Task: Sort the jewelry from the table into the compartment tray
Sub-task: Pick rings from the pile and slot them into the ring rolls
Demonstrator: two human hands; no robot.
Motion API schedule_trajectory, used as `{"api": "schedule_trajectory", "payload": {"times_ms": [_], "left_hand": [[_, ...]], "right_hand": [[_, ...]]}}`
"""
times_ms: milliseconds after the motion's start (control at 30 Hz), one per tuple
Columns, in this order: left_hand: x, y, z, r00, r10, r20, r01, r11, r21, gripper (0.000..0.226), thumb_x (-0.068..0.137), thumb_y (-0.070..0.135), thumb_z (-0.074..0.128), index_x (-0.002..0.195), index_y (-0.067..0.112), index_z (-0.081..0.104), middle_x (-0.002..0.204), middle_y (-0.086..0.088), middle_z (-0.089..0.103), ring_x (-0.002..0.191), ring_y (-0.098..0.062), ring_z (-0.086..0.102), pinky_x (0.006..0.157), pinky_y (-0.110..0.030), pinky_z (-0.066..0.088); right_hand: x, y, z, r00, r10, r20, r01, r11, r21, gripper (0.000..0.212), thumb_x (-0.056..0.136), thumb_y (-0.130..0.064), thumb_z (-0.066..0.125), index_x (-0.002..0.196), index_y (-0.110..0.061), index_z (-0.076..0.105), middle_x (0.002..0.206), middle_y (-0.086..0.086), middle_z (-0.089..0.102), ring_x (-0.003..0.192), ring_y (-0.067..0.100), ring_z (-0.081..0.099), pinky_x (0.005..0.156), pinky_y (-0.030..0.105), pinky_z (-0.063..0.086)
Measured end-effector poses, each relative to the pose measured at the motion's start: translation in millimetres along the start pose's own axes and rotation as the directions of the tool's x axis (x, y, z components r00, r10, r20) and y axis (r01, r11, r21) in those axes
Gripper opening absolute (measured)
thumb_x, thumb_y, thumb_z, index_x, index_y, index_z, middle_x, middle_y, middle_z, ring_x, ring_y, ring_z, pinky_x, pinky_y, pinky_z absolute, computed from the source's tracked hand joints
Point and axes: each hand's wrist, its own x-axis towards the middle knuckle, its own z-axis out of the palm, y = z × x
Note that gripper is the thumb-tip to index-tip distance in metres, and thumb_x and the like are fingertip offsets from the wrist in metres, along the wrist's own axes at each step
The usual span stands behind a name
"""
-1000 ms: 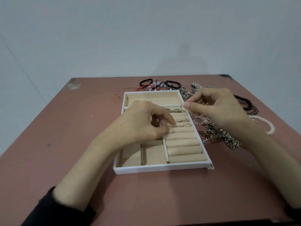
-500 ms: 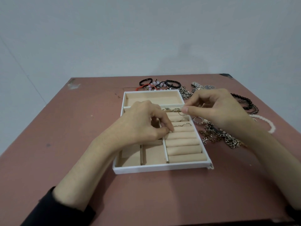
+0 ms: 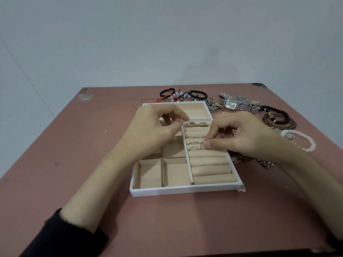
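ring (image 3: pixel 202 145) pinched in right hand (image 3: pixel 241 135) has come down to the tray (image 3: pixel 185 190) rolls; left hand (image 3: pixel 157 127) moved back, hold unclear.

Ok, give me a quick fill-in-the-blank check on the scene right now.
The ____ hand pinches the thin ring over the ring rolls.
Both watches lie on the ____, outside the tray.
The tray's outer rim is ____.
Missing: right; table; white.
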Motion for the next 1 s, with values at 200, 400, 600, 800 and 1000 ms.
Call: {"api": "schedule_trajectory", "payload": {"times_ms": [200, 400, 600, 800, 1000], "left_hand": [[-0.1, 0.0, 0.1, 1.0, 0.007, 0.008, -0.007, 1.0, -0.006, 0.017, 0.083, 0.01, 0.061, 0.083, 0.022, 0.073, 0.069, 0.011, 0.06, 0.051, 0.007, 0.047, 0.054, -0.003, 0.033], [-0.5, 0.5, -0.1, 1.0, 0.018, 0.011, -0.018, 1.0, -0.006, 0.017, 0.083, 0.011, 0.06, 0.084, 0.021, 0.074, 0.069, 0.011, 0.059, 0.051, 0.006, 0.047, 0.055, -0.004, 0.033], [-0.1, 0.1, 0.4, 1.0, 0.019, 0.004, -0.019, 1.0, 0.003, 0.016, 0.083, 0.011, 0.061, 0.084, 0.021, 0.074, 0.067, 0.013, 0.058, 0.051, 0.007, 0.047, 0.054, -0.003, 0.032], [-0.6, 0.9, 0.9, 1.0, 0.022, 0.007, -0.022, 1.0, 0.005, 0.017, 0.083, 0.01, 0.061, 0.084, 0.02, 0.074, 0.065, 0.014, 0.057, 0.049, 0.008, 0.047, 0.053, -0.003, 0.032], [-0.5, 0.2, 0.9, 1.0, 0.023, 0.016, -0.023, 1.0, 0.003, 0.018, 0.083, 0.01, 0.06, 0.083, 0.022, 0.074, 0.069, 0.011, 0.06, 0.05, 0.007, 0.046, 0.053, -0.003, 0.032]], "right_hand": [[-0.9, -1.4, -3.0, 0.999, -0.023, 0.027, 0.024, 1.0, -0.007, 0.004, 0.073, -0.015, 0.078, 0.075, -0.015, 0.076, 0.062, -0.013, 0.056, 0.063, 0.004, 0.049, 0.06, 0.016, 0.038], [-2.0, -2.6, -4.5, 0.999, -0.024, 0.031, 0.024, 1.0, 0.0, 0.004, 0.075, -0.014, 0.077, 0.074, -0.015, 0.072, 0.068, 0.011, 0.058, 0.063, 0.019, 0.049, 0.065, 0.036, 0.042], [-1.5, 0.0, -3.5, 0.999, -0.036, 0.038, 0.037, 0.999, -0.024, 0.006, 0.074, -0.011, 0.077, 0.072, -0.015, 0.072, 0.062, -0.007, 0.054, 0.062, 0.01, 0.048, 0.061, 0.02, 0.04], [-0.8, 1.2, -2.3, 0.997, -0.067, 0.042, 0.069, 0.995, -0.066, 0.007, 0.073, -0.01, 0.078, 0.071, -0.014, 0.072, 0.064, -0.004, 0.055, 0.065, 0.01, 0.051, 0.063, 0.02, 0.041], [-0.5, 1.2, -2.4, 0.997, -0.071, 0.042, 0.074, 0.994, -0.081, 0.007, 0.073, -0.01, 0.078, 0.071, -0.014, 0.072, 0.064, -0.002, 0.053, 0.065, 0.011, 0.05, 0.064, 0.02, 0.04]]}}
